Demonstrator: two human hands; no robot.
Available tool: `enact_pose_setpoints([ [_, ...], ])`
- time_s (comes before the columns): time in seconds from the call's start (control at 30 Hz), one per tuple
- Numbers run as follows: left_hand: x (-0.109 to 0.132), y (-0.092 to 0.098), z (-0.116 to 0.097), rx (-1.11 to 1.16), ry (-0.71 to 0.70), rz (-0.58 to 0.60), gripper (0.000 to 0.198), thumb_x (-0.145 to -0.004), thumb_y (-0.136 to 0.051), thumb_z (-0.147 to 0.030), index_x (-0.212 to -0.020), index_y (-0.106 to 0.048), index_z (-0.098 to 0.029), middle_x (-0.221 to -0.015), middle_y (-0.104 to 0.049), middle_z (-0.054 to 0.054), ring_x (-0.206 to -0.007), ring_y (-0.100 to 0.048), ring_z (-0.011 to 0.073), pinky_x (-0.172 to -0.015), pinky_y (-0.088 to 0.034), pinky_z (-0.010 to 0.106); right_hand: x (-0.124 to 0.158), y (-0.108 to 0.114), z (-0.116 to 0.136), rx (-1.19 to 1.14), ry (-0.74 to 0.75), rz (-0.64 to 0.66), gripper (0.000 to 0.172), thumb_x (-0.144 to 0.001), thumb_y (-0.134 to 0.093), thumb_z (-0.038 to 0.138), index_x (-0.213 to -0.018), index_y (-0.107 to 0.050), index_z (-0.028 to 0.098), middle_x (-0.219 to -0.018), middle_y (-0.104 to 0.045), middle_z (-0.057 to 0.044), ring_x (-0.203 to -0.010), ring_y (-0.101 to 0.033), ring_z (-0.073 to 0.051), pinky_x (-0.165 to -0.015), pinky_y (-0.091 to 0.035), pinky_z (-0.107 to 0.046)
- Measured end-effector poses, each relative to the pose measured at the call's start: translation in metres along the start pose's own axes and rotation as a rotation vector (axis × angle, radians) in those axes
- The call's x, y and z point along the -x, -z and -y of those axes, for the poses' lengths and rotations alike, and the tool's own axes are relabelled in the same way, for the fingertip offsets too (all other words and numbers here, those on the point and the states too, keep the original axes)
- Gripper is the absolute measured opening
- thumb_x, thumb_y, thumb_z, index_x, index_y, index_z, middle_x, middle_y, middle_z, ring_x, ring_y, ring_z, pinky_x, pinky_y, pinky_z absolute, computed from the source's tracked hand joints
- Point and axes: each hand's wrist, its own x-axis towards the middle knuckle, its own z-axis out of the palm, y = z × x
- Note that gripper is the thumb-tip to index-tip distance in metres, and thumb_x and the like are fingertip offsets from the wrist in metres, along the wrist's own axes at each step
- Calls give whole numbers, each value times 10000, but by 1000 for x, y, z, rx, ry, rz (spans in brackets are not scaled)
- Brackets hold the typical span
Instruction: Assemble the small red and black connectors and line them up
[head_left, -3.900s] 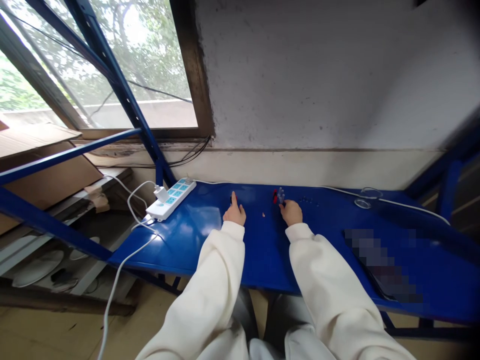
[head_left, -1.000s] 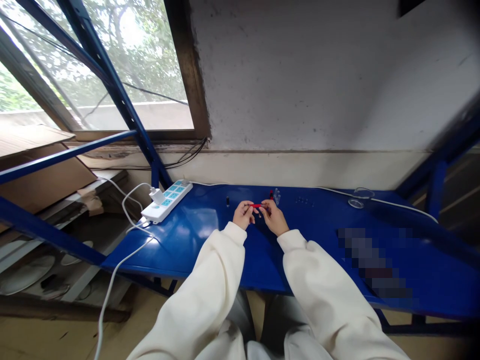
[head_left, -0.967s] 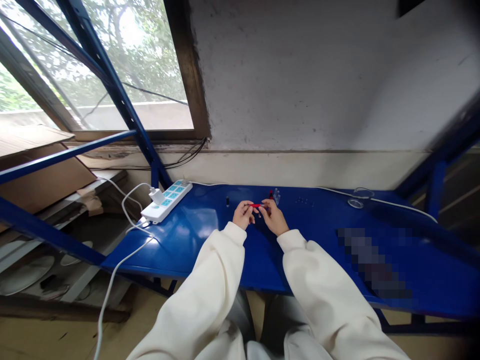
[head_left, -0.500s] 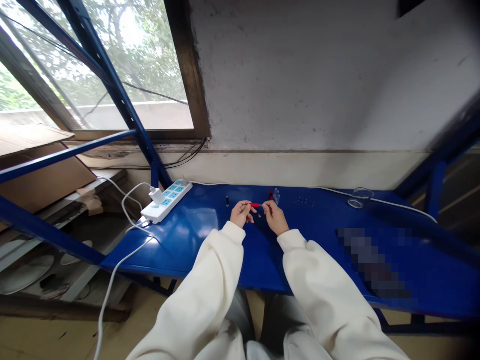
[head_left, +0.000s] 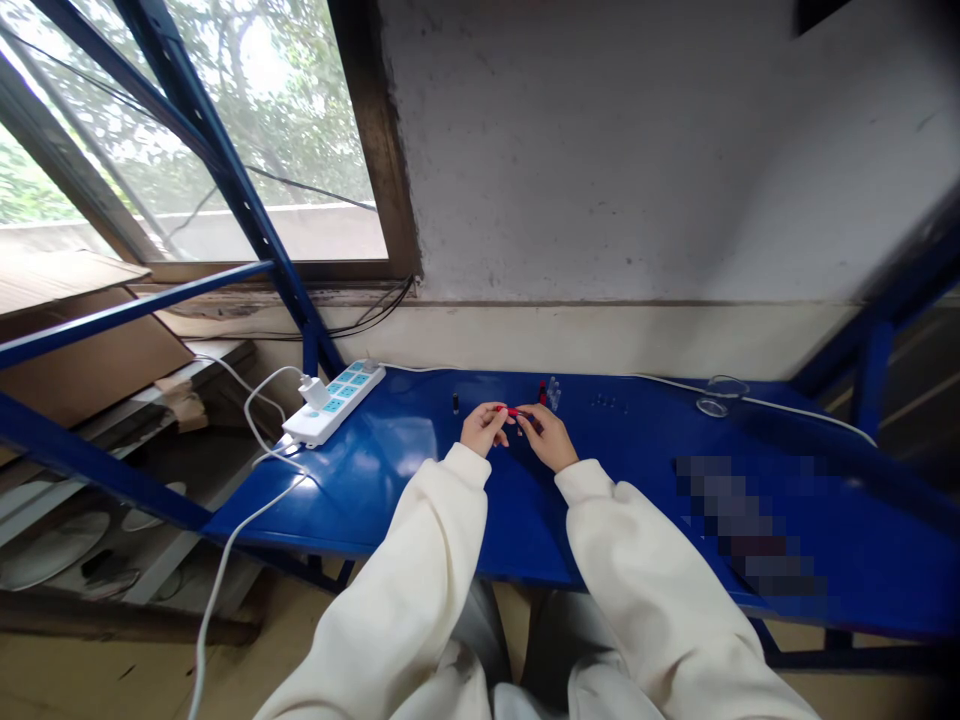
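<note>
2 bare hands, white sleeves, meet over a blue table (head_left: pixel 375 480). Left hand (head_left: pixel 481 427): thumb and forefinger pinch 1 slim red piece (head_left: pixel 511 411). Right hand (head_left: pixel 548 434): thumb and fingertips close on its other, darker end. The piece lies level between the hands, above the table; both its ends are hidden by fingers. Remaining fingers of the left hand loosely curled; those of the right mostly hidden.

Near the right hand, beyond it: 1 red-and-black item (head_left: pixel 542 391), partly overlapped by the hand; beside it a cluster of clear pieces (head_left: pixel 553 394), too small to count. Farther right, at least 3 small clear bits (head_left: pixel 609 404), scattered. Left of the left hand, well apart: 1 small black cylinder (head_left: pixel 455 404), upright.

Containers: 1 clear round dish (head_left: pixel 712 408) near the wall, contents not readable. 1 cardboard box (head_left: pixel 82 345), cut off at left, interior hidden.

1 power strip (head_left: pixel 330 412) with 1 white plug (head_left: pixel 312 390) in it. 1 dark object (head_left: pixel 750 530) at right, pixelated, unreadable.
</note>
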Motion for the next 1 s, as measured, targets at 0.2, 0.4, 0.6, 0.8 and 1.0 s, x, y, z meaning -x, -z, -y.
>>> enact_pose_setpoints([
  [0.2,0,-1,1,-24,-11,-25,455,-620,-624,-477,-869,-504,-115,-695,-623,33,-325,-489,64,-309,-267,177,-2,6,1,303,119,-7,262,-845,-393,324,-956,-591,194,-950,-558,-72,-808,-541,-149,-721,-412,-274],
  [0.4,-1,-1,-1,-24,-42,-113,441,-614,-618,-494,-809,-497,-117,-603,-580,-7,-303,-447,50,-300,-256,180,-3,7,1,533,152,-30,219,-833,-421,271,-920,-602,185,-911,-560,-70,-870,-504,-172,-730,-341,-293],
  [0.6,-1,0,-3,-7,-68,-209,428,-613,-609,-507,-771,-484,-129,-552,-543,-33,-288,-414,42,-294,-246,181,-4,8,2,522,49,33,171,-792,-455,230,-856,-602,170,-777,-568,-46,-767,-507,-156,-679,-341,-263],
  [0.8,1,-2,-4,-47,-40,-186,392,-626,-615,-475,-759,-503,-124,-563,-551,-19,-304,-418,43,-301,-251,184,-5,20,-15,508,-284,48,119,-735,-502,234,-799,-587,180,-733,-599,-30,-697,-528,-139,-580,-343,-221],
  [1.0,2,-2,-4,-93,-30,-150,350,-643,-609,-441,-758,-515,-124,-573,-549,-17,-314,-422,43,-321,-288,188,-7,30,-28,551,-519,11,122,-746,-498,254,-801,-590,195,-766,-639,-28,-688,-560,-140,-522,-317,-214],
])
